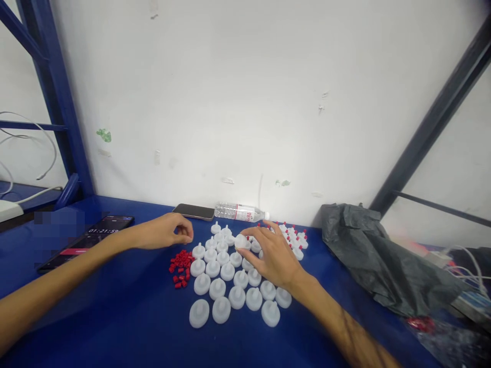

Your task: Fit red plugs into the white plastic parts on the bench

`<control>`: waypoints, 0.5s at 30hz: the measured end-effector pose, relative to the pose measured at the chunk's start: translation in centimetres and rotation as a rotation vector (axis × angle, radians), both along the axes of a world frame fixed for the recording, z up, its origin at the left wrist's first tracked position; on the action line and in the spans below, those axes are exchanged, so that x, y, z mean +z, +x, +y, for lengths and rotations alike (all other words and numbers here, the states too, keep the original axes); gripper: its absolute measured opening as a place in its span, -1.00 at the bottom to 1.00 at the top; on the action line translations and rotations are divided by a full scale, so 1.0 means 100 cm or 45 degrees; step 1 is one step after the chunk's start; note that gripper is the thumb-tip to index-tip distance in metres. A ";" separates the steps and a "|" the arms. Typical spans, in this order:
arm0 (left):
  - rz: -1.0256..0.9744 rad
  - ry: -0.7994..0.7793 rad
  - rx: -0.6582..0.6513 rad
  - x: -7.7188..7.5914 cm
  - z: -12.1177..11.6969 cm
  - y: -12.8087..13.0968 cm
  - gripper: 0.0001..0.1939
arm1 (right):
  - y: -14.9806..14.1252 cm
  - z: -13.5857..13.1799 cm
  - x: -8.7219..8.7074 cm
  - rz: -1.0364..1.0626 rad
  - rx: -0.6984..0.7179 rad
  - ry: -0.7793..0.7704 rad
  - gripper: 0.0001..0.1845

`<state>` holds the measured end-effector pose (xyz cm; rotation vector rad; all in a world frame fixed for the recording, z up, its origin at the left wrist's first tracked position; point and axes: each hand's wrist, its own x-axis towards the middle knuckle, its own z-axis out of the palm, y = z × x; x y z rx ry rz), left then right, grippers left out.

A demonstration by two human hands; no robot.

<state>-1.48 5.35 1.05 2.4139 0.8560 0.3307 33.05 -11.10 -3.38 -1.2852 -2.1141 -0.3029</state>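
My right hand (pixel 272 253) pinches a white nozzle cap (pixel 241 242) between thumb and fingers, just above the group on the table. My left hand (pixel 172 231) hovers above and behind a pile of small red tips (pixel 182 263), with its fingers curled together. Whatever those fingers may hold is hidden. Many round white nozzle caps (pixel 217 289) stand spout-up in the middle, without red on them. Beyond my right hand, several white caps with red tips on their spouts (pixel 299 239) stand close together, partly hidden by my fingers.
Along the wall lie a dark phone (pixel 194 211) and a clear plastic bottle (pixel 241 211). Another phone with a timer (pixel 90 237) rests at left, partly behind my left forearm. A grey plastic bag (pixel 368 245) and cables (pixel 470 266) occupy the right side of the blue table (pixel 134 317).
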 end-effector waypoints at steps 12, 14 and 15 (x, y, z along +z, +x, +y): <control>0.122 -0.143 -0.031 -0.008 0.007 -0.005 -0.66 | -0.001 -0.002 0.001 -0.070 -0.027 -0.073 -0.86; 0.112 -0.130 -0.027 -0.010 0.005 -0.005 -0.66 | -0.001 -0.002 0.000 -0.070 -0.020 -0.077 -0.85; 0.104 -0.122 -0.022 -0.010 0.005 -0.004 -0.65 | -0.001 -0.002 0.000 -0.067 -0.014 -0.079 -0.85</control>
